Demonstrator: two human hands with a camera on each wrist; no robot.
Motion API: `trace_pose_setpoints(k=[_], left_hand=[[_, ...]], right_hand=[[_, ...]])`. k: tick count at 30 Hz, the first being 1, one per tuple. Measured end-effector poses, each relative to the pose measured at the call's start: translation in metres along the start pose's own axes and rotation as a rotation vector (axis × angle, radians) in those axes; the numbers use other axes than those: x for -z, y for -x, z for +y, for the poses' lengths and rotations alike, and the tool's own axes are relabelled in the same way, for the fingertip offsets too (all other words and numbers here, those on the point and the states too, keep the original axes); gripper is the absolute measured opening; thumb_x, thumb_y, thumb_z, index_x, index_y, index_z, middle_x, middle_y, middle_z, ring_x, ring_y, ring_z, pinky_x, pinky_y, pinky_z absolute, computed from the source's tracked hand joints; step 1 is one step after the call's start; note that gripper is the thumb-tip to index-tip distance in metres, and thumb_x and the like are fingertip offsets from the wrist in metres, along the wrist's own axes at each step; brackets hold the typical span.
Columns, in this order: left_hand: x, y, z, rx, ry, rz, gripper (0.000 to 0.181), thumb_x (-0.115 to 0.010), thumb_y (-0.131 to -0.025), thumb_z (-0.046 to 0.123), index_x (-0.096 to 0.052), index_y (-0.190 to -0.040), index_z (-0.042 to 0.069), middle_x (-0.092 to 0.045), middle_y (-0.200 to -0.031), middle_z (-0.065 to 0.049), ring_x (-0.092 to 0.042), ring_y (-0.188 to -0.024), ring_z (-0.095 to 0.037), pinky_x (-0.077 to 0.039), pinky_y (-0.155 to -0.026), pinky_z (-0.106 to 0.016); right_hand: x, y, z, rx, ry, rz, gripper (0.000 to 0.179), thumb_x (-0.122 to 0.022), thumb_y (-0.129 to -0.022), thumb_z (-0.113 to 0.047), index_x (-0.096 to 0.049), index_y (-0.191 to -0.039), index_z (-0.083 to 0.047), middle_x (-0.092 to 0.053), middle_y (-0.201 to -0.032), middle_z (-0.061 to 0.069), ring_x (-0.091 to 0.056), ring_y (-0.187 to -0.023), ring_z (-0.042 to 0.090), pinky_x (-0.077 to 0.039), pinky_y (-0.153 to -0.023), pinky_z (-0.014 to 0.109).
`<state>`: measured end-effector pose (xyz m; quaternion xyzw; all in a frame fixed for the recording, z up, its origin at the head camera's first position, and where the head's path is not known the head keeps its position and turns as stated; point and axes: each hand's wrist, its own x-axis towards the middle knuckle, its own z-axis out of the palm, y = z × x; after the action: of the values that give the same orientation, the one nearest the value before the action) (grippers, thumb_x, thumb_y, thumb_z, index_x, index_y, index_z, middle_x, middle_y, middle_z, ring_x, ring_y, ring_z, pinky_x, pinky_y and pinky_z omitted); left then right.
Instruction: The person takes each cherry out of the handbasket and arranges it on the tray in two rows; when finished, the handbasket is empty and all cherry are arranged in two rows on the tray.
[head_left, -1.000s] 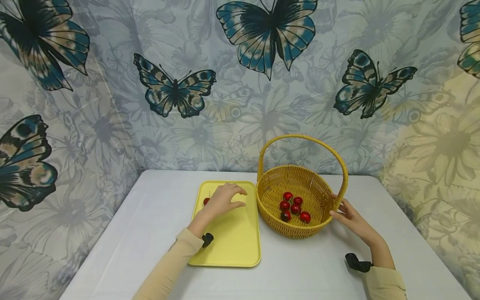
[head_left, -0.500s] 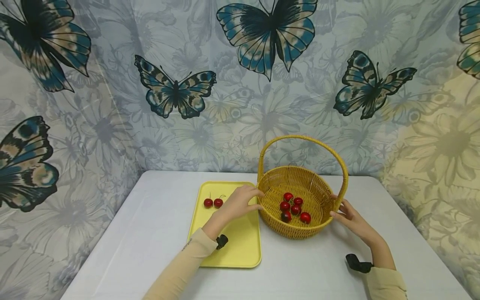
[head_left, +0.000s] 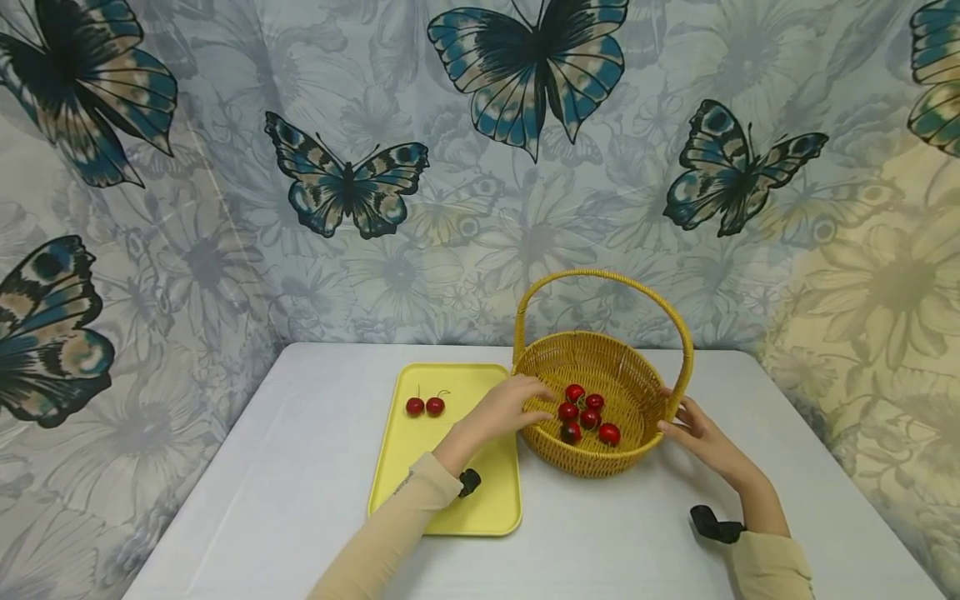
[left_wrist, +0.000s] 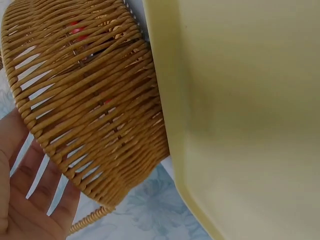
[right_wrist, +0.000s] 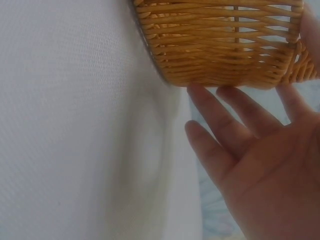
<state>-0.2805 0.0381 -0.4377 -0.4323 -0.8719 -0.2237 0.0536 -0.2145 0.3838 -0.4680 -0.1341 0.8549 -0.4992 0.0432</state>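
A yellow wicker basket (head_left: 585,463) with a tall arched handle holds several red cherries (head_left: 590,418). My left hand (head_left: 498,412) reaches over the basket's left rim, thumb and fingers spread apart and holding nothing; the left wrist view has its fingers (left_wrist: 45,182) beside the woven wall. At the right side, my right hand (head_left: 701,437) grips the basket by the foot of its handle, thumb in front and fingers behind. In the right wrist view its fingertips touch the weave (right_wrist: 215,55). Two stemmed cherries (head_left: 425,407) lie side by side on the yellow tray (head_left: 405,458).
Tray and basket stand close together on a white-covered table (head_left: 300,433). Butterfly-printed cloth (head_left: 480,250) hangs behind and along the sides. A black wrist camera mount (head_left: 712,527) sits by the right forearm.
My left hand has moved right, from above the tray to over the basket's left rim, uncovering the two cherries on the tray. The right hand has stayed at the basket.
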Motion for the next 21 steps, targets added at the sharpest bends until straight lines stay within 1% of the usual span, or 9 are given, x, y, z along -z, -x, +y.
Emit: trace_pose_setpoints(k=[3, 8, 11, 13, 14, 17, 18, 21], left_hand=[[-0.004, -0.005, 0.002, 0.021, 0.034, -0.047, 0.030, -0.062, -0.089, 0.030, -0.063, -0.116, 0.018, -0.061, -0.114, 0.007, -0.053, -0.110, -0.009, -0.043, -0.093, -0.021], [-0.007, -0.012, 0.007, 0.033, 0.075, -0.113, 0.029, -0.063, -0.088, 0.028, -0.062, -0.116, 0.020, -0.060, -0.115, 0.007, -0.054, -0.109, -0.008, -0.044, -0.090, -0.018], [-0.008, -0.016, 0.008, 0.037, 0.106, -0.157, 0.029, -0.064, -0.088, 0.025, -0.062, -0.115, 0.018, -0.061, -0.114, 0.005, -0.056, -0.108, -0.010, -0.044, -0.090, -0.018], [-0.008, -0.019, 0.008, 0.041, 0.129, -0.188, 0.028, -0.064, -0.087, 0.024, -0.062, -0.115, 0.018, -0.062, -0.114, 0.004, -0.056, -0.108, -0.011, -0.044, -0.090, -0.017], [-0.008, -0.020, 0.008, 0.042, 0.143, -0.203, 0.028, -0.064, -0.087, 0.023, -0.062, -0.115, 0.017, -0.063, -0.114, 0.003, -0.056, -0.108, -0.011, -0.044, -0.090, -0.017], [-0.009, -0.025, 0.008, 0.038, 0.169, -0.237, 0.029, -0.065, -0.087, 0.021, -0.063, -0.114, 0.015, -0.063, -0.113, 0.003, -0.056, -0.108, -0.010, -0.043, -0.090, -0.016], [-0.010, -0.026, 0.008, 0.035, 0.168, -0.247, 0.029, -0.066, -0.086, 0.021, -0.063, -0.114, 0.015, -0.063, -0.113, 0.003, -0.056, -0.107, -0.010, -0.043, -0.090, -0.015], [-0.013, -0.031, 0.007, 0.022, 0.179, -0.271, 0.029, -0.067, -0.085, 0.019, -0.064, -0.114, 0.014, -0.063, -0.112, 0.003, -0.057, -0.106, -0.010, -0.043, -0.089, -0.014]], right_hand=[[0.000, 0.000, 0.000, 0.004, -0.006, -0.005, 0.064, -0.047, -0.098, -0.019, -0.009, -0.147, -0.001, -0.016, -0.147, 0.031, -0.034, -0.124, 0.051, -0.041, -0.083, 0.012], [0.000, 0.000, -0.001, -0.006, 0.003, -0.004, 0.065, -0.047, -0.098, -0.019, -0.009, -0.147, -0.002, -0.017, -0.147, 0.030, -0.035, -0.123, 0.050, -0.041, -0.083, 0.012], [0.000, 0.000, -0.002, -0.012, 0.014, 0.000, 0.065, -0.047, -0.098, -0.020, -0.010, -0.148, -0.003, -0.017, -0.148, 0.029, -0.038, -0.123, 0.046, -0.041, -0.083, 0.012], [0.000, 0.000, -0.002, -0.006, 0.015, 0.000, 0.064, -0.047, -0.098, -0.020, -0.010, -0.147, -0.003, -0.018, -0.147, 0.030, -0.043, -0.123, 0.035, -0.041, -0.084, 0.012], [0.000, 0.001, -0.002, -0.001, 0.016, 0.002, 0.063, -0.047, -0.098, -0.019, -0.011, -0.147, -0.003, -0.019, -0.147, 0.030, -0.044, -0.123, 0.028, -0.041, -0.084, 0.012], [0.001, 0.001, -0.001, 0.017, 0.020, 0.004, 0.062, -0.047, -0.098, -0.017, -0.013, -0.146, -0.002, -0.020, -0.146, 0.030, -0.041, -0.121, 0.004, -0.041, -0.083, 0.011], [0.001, 0.002, -0.001, 0.022, 0.017, 0.005, 0.061, -0.047, -0.098, -0.017, -0.014, -0.146, -0.001, -0.021, -0.145, 0.031, -0.039, -0.119, -0.001, -0.041, -0.083, 0.011], [0.001, 0.002, -0.001, 0.024, 0.018, 0.006, 0.060, -0.047, -0.098, -0.017, -0.014, -0.146, -0.002, -0.021, -0.146, 0.029, -0.035, -0.116, -0.010, -0.040, -0.083, 0.011]])
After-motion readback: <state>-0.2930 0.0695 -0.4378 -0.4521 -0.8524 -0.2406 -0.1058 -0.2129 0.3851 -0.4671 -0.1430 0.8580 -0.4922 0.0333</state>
